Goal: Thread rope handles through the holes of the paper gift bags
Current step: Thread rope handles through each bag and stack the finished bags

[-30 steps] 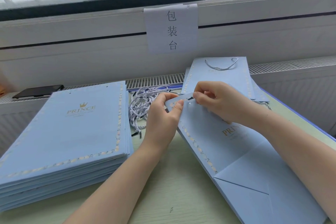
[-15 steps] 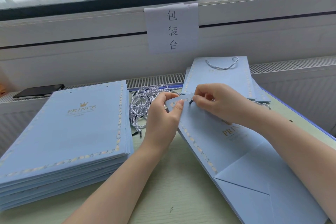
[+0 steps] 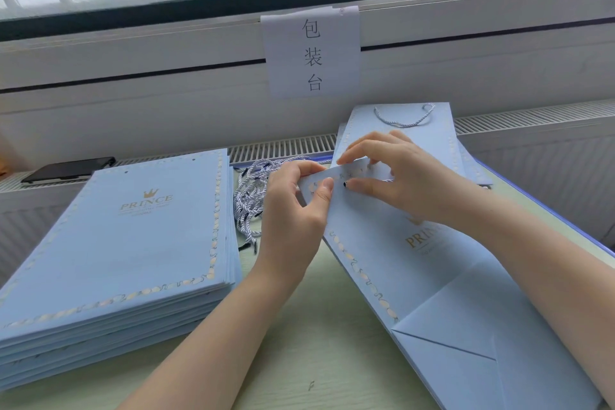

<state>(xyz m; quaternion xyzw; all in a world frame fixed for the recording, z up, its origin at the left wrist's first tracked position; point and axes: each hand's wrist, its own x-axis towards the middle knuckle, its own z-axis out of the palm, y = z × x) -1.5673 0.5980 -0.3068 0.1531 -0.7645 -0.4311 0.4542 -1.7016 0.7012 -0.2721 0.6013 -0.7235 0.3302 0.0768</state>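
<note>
1. The bench, pale wood, fills the lower frame beneath a window.
2. A stack of flat blue gift bags marked PRINCE lies at left centre.
3. The gift bag being worked on lies flat, slanting from centre to lower right, with its top edge lifted between the hands.
4. Finished bags, with a rope handle already in the top one, lie at upper right centre.
5. The left hand pinches the bag's top corner, thumb on its face.
6. The right hand holds the top edge, fingers spread, its thumb tip at a black rope tip.
7. Loose rope handles lie in a heap at centre, between the stack and the left hand.
</note>
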